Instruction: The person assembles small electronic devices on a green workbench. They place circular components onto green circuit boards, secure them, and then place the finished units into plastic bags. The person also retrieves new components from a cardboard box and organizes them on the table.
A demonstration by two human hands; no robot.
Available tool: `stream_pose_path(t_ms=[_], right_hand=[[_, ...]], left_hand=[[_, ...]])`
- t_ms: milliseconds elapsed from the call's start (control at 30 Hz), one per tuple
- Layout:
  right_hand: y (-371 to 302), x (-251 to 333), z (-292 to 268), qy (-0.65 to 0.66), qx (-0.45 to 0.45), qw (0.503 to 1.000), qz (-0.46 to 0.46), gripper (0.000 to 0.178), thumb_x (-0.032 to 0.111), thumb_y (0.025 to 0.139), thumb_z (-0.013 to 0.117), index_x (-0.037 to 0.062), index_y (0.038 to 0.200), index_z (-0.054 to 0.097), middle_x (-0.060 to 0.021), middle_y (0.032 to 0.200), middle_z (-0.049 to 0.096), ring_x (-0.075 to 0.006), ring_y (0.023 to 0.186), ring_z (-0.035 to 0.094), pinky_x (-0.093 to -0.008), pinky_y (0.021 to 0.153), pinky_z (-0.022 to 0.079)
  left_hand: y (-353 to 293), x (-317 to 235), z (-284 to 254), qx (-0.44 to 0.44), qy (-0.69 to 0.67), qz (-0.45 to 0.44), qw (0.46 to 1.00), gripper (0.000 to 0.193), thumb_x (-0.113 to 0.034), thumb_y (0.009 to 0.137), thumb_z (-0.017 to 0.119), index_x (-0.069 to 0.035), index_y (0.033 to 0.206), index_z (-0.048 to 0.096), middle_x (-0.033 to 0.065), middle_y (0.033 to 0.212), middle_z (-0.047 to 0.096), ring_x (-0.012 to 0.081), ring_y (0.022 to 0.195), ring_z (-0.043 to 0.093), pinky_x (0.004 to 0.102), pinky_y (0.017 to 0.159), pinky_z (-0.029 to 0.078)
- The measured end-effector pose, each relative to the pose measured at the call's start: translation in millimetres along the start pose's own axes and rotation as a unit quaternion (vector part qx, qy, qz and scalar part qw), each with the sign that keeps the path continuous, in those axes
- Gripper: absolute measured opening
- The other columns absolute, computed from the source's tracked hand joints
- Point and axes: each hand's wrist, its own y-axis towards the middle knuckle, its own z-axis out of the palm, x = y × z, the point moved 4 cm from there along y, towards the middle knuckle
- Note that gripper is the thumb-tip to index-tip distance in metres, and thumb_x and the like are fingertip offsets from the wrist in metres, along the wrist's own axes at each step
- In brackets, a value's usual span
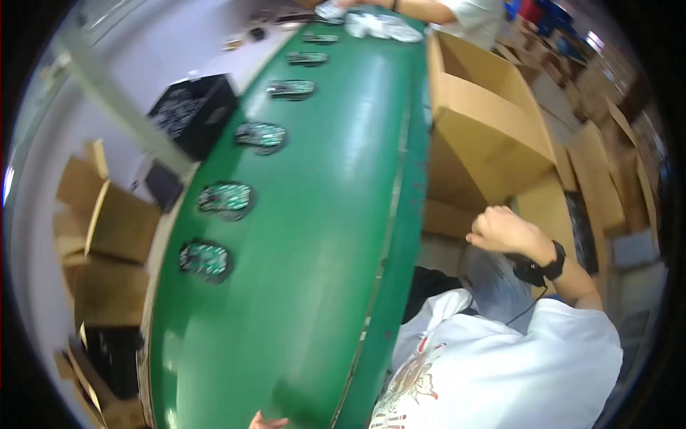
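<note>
My left hand [268, 421] shows only its fingertips at the lower edge, spread apart over the near end of a green belt-like work surface [307, 236]; nothing shows between them. Off the right side of that surface, above my lap, my right hand [499, 229] is curled into a loose fist. No object sticks out of it. A black band with a small device and cable [539, 270] circles the right wrist. Along the belt's left side lies a row of several dark rounded units with green circuit boards, the nearest unit [206, 259] well ahead of my left hand.
A co-worker's arm [421, 10] reaches over the far end, near white plastic bags [382, 27]. Open cardboard boxes [493, 107] stand close on the right. At left are a black bin of small parts [193, 114] and more cartons [118, 225].
</note>
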Motion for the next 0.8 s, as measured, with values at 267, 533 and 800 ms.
stream_pose_path(t_ms=[267, 533, 800], right_hand=[[-67.7, -179.4, 88.6, -0.120, 0.179, 0.907, 0.363, 0.029, 0.019, 0.084, 0.055, 0.0057, 0.099, 0.075, -0.0142, 0.106, 0.073, -0.0307, 0.098, 0.070, -0.0434, 0.084, 0.051], [-127.0, -317.0, 87.4, -0.057, 0.099, 0.815, 0.567, 0.027, 0.020, 0.084, 0.057, 0.0073, 0.098, 0.076, -0.0151, 0.107, 0.072, -0.0262, 0.099, 0.071, -0.0371, 0.079, 0.055], [-230.1, -465.4, 200.4, -0.079, 0.022, 0.772, 0.630, 0.023, 0.024, 0.076, 0.067, 0.0035, 0.080, 0.075, -0.0141, 0.079, 0.074, -0.0277, 0.080, 0.073, -0.0382, 0.075, 0.057]], left_hand=[[-13.0, 13.2, 26.2, 0.116, 0.040, -0.011, 0.992, 0.030, -0.027, 0.101, 0.054, -0.001, 0.103, 0.069, 0.0061, 0.064, 0.058, 0.0138, 0.057, 0.051, 0.0294, 0.055, 0.042], [-22.0, -1.2, 17.7, 0.035, 0.097, 0.004, 0.995, 0.021, -0.017, 0.099, 0.056, 0.001, 0.096, 0.065, 0.0078, 0.067, 0.058, 0.0176, 0.060, 0.052, 0.0313, 0.058, 0.045], [-27.3, 19.1, 6.8, -0.066, 0.006, 0.010, 0.998, 0.018, -0.015, 0.098, 0.056, 0.001, 0.093, 0.063, 0.0084, 0.070, 0.057, 0.0196, 0.064, 0.054, 0.0330, 0.061, 0.045]])
